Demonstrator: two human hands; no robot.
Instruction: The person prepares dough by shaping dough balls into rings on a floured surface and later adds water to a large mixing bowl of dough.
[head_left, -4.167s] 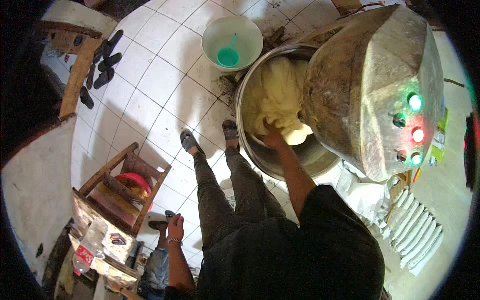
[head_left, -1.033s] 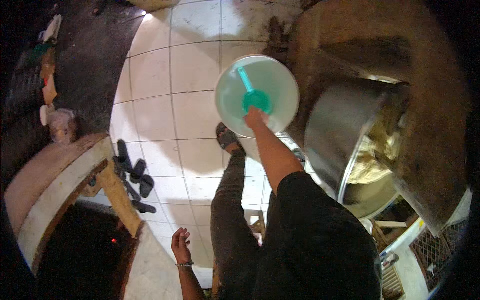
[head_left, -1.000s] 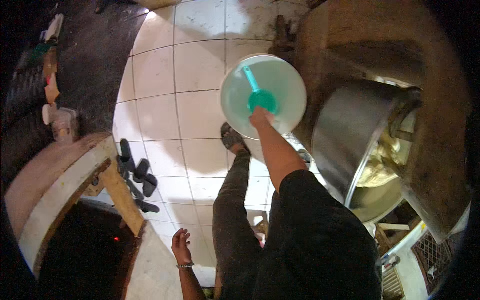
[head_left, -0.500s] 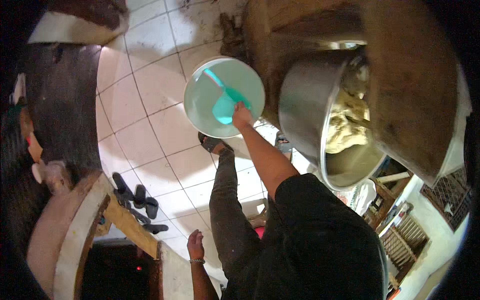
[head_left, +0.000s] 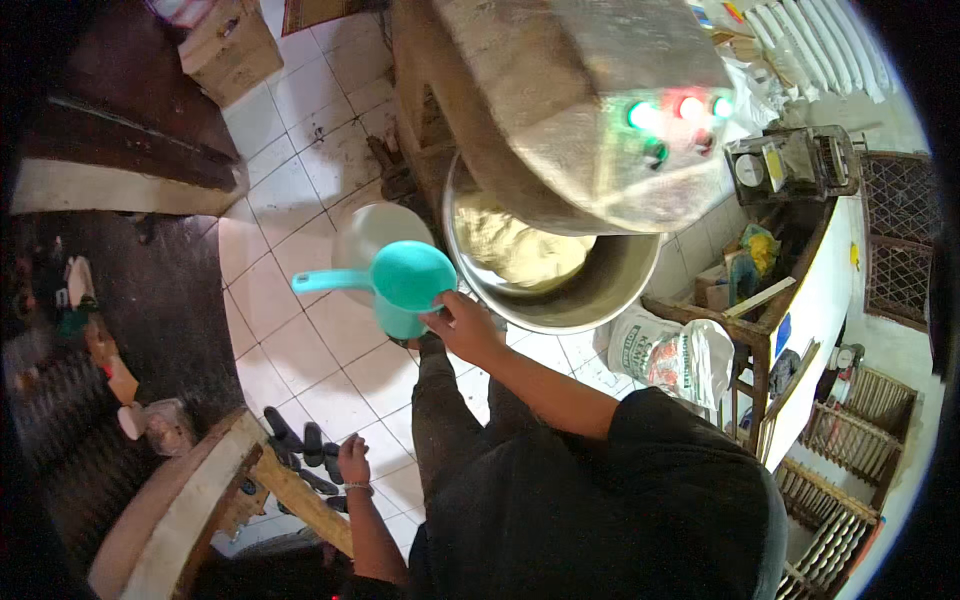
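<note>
My right hand [head_left: 465, 325] grips a teal plastic dipper [head_left: 395, 315] by its rim, opposite the handle. The dipper is raised, its round mouth faces me, and its handle points left. Beyond and below it stands a pale round bucket [head_left: 362, 228], partly hidden by the dipper. Just right of the dipper is a large steel mixing bowl [head_left: 625, 290] with pale yellow dough [head_left: 530, 245] inside. My left hand [head_left: 353, 462] hangs low on the left, away from these things, fingers loosely bent and nothing visible in it.
A big mixer head [head_left: 560, 110] with lit buttons overhangs the bowl. A white printed sack [head_left: 665, 355] leans by a wooden table [head_left: 765, 340] at right. Dark slippers [head_left: 315, 445] lie on the tiled floor near a wooden ledge [head_left: 200, 500]. A cardboard box [head_left: 230, 55] is far left.
My right hand has lifted the dipper from inside the bucket to above it, near the mixing bowl. The view has turned, so more of the mixer head and the table now shows.
</note>
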